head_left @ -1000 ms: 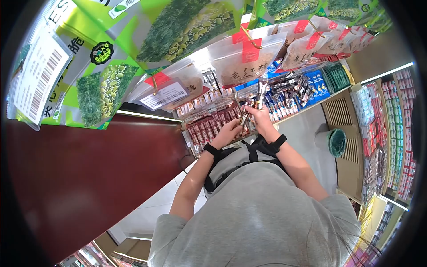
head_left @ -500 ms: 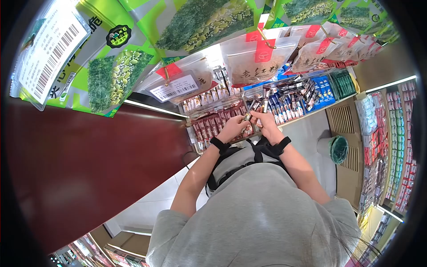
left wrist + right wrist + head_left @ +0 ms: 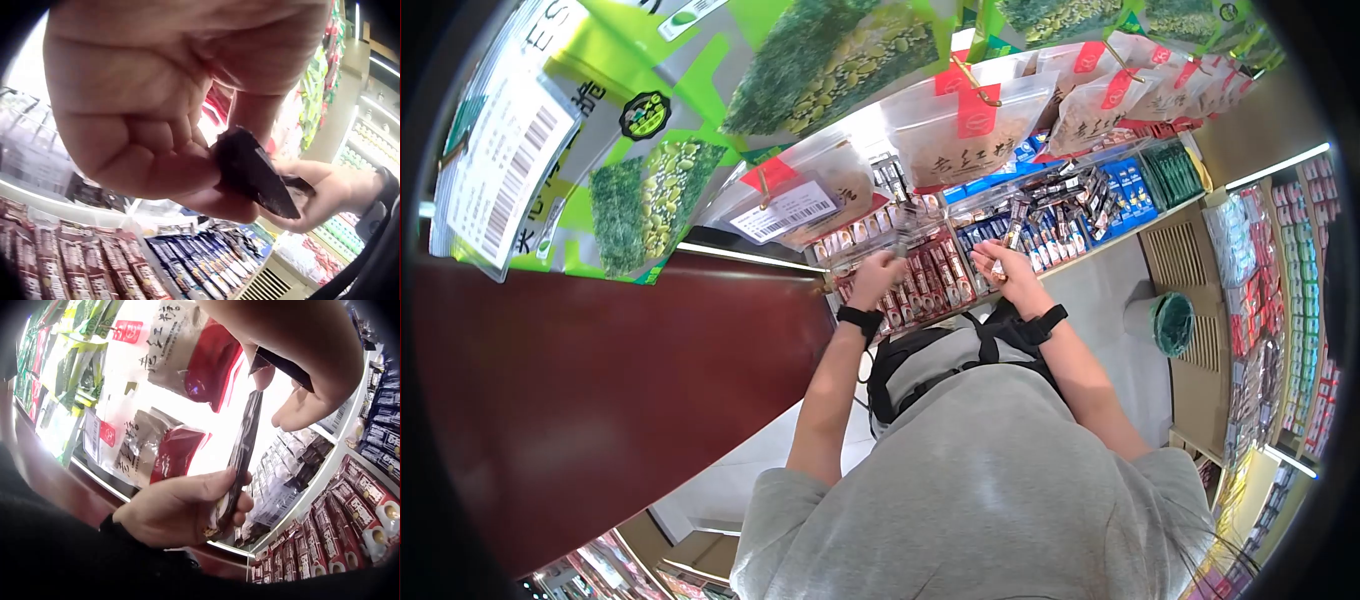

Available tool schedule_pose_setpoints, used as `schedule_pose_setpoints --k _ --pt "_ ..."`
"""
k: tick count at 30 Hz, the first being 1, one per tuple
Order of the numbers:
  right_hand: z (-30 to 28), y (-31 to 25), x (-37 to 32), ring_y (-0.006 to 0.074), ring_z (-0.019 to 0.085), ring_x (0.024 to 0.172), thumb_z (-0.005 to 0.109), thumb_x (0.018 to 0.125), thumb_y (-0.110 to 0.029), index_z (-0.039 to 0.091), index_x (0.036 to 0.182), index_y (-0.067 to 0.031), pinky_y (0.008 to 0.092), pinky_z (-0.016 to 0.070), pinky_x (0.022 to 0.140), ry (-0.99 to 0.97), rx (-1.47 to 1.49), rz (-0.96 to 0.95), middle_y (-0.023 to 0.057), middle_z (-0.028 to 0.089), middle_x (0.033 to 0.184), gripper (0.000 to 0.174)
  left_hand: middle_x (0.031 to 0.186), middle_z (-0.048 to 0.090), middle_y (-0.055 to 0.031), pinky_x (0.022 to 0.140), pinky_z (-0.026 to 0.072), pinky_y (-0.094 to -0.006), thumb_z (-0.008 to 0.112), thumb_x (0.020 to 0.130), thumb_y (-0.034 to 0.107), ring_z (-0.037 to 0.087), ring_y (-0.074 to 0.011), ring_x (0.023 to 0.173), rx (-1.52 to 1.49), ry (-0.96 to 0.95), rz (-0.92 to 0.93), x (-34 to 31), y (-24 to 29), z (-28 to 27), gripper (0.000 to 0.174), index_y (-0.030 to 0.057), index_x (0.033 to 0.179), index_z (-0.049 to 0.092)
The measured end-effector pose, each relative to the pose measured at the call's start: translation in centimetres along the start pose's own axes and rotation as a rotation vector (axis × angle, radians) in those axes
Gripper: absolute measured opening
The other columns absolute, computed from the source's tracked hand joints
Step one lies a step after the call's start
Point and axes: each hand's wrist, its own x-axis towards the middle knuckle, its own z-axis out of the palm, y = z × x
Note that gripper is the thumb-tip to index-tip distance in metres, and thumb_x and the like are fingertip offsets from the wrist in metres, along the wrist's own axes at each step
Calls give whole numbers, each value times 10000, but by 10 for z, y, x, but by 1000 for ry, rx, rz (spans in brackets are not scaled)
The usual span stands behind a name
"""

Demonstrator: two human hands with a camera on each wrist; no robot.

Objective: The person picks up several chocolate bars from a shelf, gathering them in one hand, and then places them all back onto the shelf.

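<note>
In the head view my left hand (image 3: 875,280) is raised over the red-brown stick sachets (image 3: 925,280), blurred. The right wrist view shows it gripping a slim dark stick sachet (image 3: 240,456) with a pale lower end, held upright between thumb and fingers. In the left wrist view its curled fingers hold the dark wrapper (image 3: 256,175) close to my right hand (image 3: 340,190). To the right in the head view, my right hand (image 3: 1015,280) is half turned up and pinches a small packet (image 3: 998,269). A dark piece of wrapper (image 3: 284,367) shows between its fingers in the right wrist view.
Blue stick sachets (image 3: 1050,245) fill the neighbouring compartment. Hanging bags with red labels (image 3: 970,130) and green seaweed packs (image 3: 655,200) overhang the display. A dark red panel (image 3: 620,390) stands left, a bin (image 3: 1172,325) right.
My hands were together over the sachets; now they are apart. The left hand has moved left and up, while the right has shifted slightly right and turned its palm more upward.
</note>
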Motion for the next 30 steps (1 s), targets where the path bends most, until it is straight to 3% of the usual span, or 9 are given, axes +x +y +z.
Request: schedule_pose_setpoints --k 3,5,8,10,11,12,14,15,30 --pt "-7 -2 2 183 610 739 578 754 -49 457 871 -68 262 514 584 35 -8 -5 104 593 853 170 664 569 -95 531 402 -288 513 777 198 512 -155 568 8 213 -37 3 3 -37 234 -27 748 570" --pt "-12 -2 6 179 610 728 578 746 -33 460 858 -71 255 508 545 15 -18 -14 92 595 819 167 653 559 -111 576 407 -309 511 767 222 507 -191 570 64 365 -76 26 -35 -59 264 -32 792 580" --pt "-15 -3 5 178 611 729 583 740 -29 460 866 -68 256 502 530 35 4 -37 88 594 794 180 803 599 -162 702 411 -318 534 757 229 566 -223 755 196 486 -131 52 -54 -82 265 -21 817 597" --pt "-20 -5 5 170 608 705 590 737 -40 464 867 -71 251 493 520 23 30 -37 78 593 785 184 885 604 -155 764 397 -312 589 730 184 561 -225 844 165 469 -115 73 -71 -92 252 -26 870 591" --pt "-20 -7 2 166 604 690 593 736 -45 467 867 -74 249 488 513 38 27 -49 74 592 778 184 797 602 -73 642 412 -273 518 797 222 528 -129 698 136 517 14 86 -91 -92 266 -27 860 591" --pt "-19 -10 0 162 600 675 596 735 -51 469 867 -77 247 483 506 52 21 -62 69 590 771 185 797 602 -73 642 412 -273 518 797 222 528 -129 698 141 505 18 94 -100 -89 266 -27 860 591" --pt "-18 -13 -2 154 590 660 597 735 -54 471 864 -83 255 476 513 73 37 -78 64 587 770 182 930 584 -98 710 412 -268 546 780 230 528 -137 808 -11 696 47 107 -110 -85 296 -22 934 570" --pt "-20 -13 -1 158 590 667 595 735 -52 469 866 -78 263 476 525 67 44 -92 69 585 773 183 1031 555 -122 783 397 -294 598 734 212 518 -174 913 -36 629 45 110 -111 -88 334 -3 985 554" --pt "-13 -15 9 175 591 649 590 733 -48 467 871 -52 268 476 529 107 71 -93 90 579 758 186 1029 556 -128 799 389 -307 618 709 195 522 -199 917 103 598 -9 102 -100 -89 328 6 971 561"
